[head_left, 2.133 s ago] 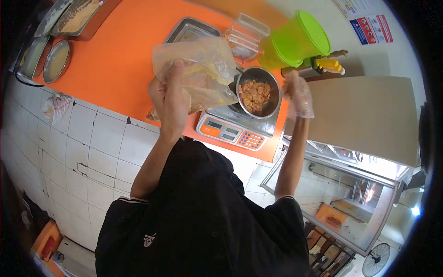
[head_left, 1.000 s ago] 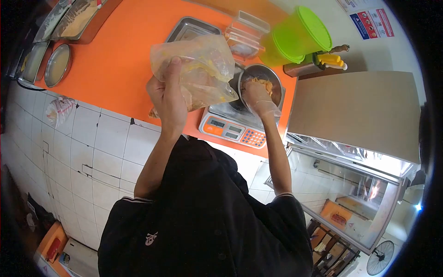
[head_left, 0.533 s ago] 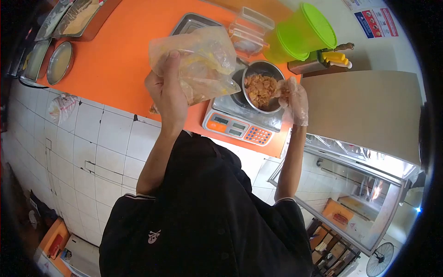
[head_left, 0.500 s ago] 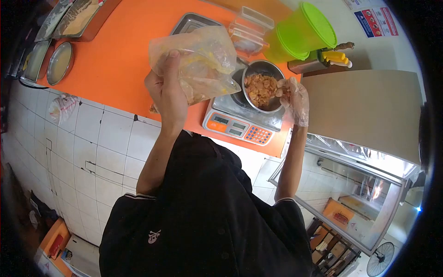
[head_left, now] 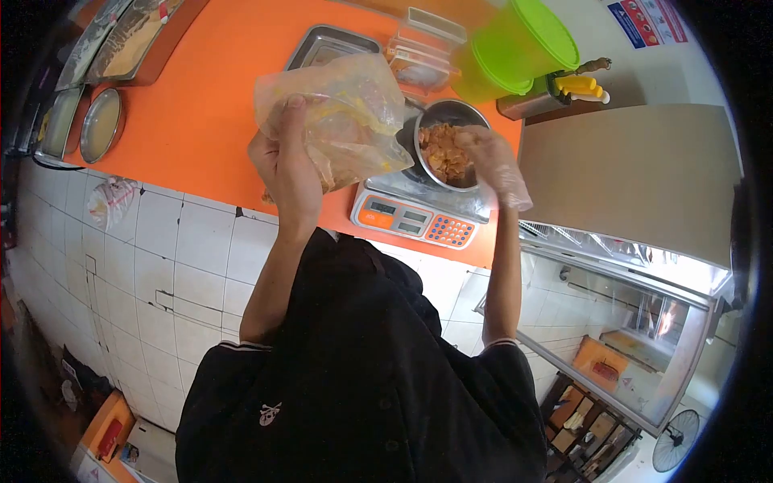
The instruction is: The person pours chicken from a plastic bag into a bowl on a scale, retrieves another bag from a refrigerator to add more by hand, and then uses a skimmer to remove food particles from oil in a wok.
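My left hand (head_left: 291,165) grips a clear plastic bag (head_left: 342,121) with yellow smears and pale contents inside, held up over the counter's front edge. A metal bowl (head_left: 481,120) of reddish-brown marinated meat pieces (head_left: 444,154) rests on a digital scale (head_left: 415,219). Over the bowl's right side is my right hand (head_left: 493,161), in a thin clear plastic glove. Its fingers curl down at the meat, and what they hold is hidden. A handle lies against the bowl's upper left rim, partly covered.
Behind the bag lies a metal tray (head_left: 330,36). Clear plastic containers (head_left: 427,52), a green lidded tub (head_left: 523,48) and a knife block (head_left: 531,101) stand at the back right. Metal pans (head_left: 133,48) and a round bowl (head_left: 102,125) sit far left on the orange counter (head_left: 193,105).
My right hand has moved left from the bowl's right rim to over the meat, with the fingers turned down. My left hand still holds the bag in nearly the same place.
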`<control>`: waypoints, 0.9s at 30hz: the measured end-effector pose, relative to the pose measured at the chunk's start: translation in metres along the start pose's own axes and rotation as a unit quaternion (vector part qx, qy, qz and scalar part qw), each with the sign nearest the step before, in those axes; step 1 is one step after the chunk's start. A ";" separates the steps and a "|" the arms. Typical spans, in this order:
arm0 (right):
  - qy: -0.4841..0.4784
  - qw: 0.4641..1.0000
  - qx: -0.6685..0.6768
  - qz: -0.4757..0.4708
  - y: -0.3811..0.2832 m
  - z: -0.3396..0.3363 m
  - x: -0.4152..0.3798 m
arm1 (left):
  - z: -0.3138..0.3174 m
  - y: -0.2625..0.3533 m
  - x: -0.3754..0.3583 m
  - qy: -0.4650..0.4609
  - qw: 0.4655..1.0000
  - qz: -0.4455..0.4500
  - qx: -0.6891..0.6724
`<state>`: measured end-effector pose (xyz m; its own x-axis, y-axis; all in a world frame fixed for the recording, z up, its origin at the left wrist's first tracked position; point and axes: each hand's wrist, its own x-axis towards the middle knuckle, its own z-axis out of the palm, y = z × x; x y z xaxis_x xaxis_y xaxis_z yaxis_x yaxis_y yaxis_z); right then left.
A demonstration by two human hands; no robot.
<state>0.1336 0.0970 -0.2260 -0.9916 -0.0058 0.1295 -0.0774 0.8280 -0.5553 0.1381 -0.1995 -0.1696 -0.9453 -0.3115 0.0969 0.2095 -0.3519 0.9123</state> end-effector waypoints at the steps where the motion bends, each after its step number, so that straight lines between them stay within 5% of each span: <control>1: -0.023 0.999 -0.031 -0.028 -0.004 0.006 0.003 | 0.000 0.000 -0.001 0.000 1.000 -0.005 -0.003; 3: -0.069 0.990 -0.092 -0.084 -0.015 0.021 0.011 | 0.001 0.000 -0.002 0.000 1.000 -0.011 -0.006; 6: -0.144 0.963 -0.225 0.019 -0.007 0.068 0.020 | 0.002 0.001 -0.005 -0.003 1.000 -0.014 -0.011; 9: -0.172 0.936 -0.307 -0.001 -0.029 0.073 0.022 | 0.001 0.002 -0.007 -0.003 1.000 -0.012 -0.018; 15: -0.124 0.979 -0.152 -0.056 0.007 0.060 0.031 | -0.003 0.007 -0.010 -0.001 1.000 -0.009 -0.021; 18: -0.100 0.987 0.071 0.108 0.006 0.037 0.026 | -0.006 0.009 -0.009 0.010 1.000 -0.011 -0.009; 20: -0.083 0.931 0.317 0.162 0.007 0.017 0.011 | -0.006 0.008 -0.007 0.003 1.000 -0.011 0.005; 22: -0.065 0.792 0.578 0.187 0.031 0.005 -0.001 | -0.005 0.007 -0.005 0.008 1.000 -0.004 0.002; 23: 0.007 0.786 0.580 0.214 0.021 0.000 -0.006 | -0.005 0.007 -0.004 0.009 1.000 -0.002 0.001; 26: -0.009 0.618 0.768 0.171 0.032 -0.010 -0.011 | -0.003 0.004 0.000 0.013 1.000 0.010 -0.005; 27: 0.076 0.608 0.769 0.180 0.006 -0.012 -0.012 | -0.002 0.003 0.002 0.013 1.000 0.012 -0.004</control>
<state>0.1464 0.1088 -0.2211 -0.9609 0.1702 -0.2183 0.0195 -0.7452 -0.6665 0.1377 -0.2030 -0.1673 -0.9331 -0.3426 0.1090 0.2349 -0.3515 0.9062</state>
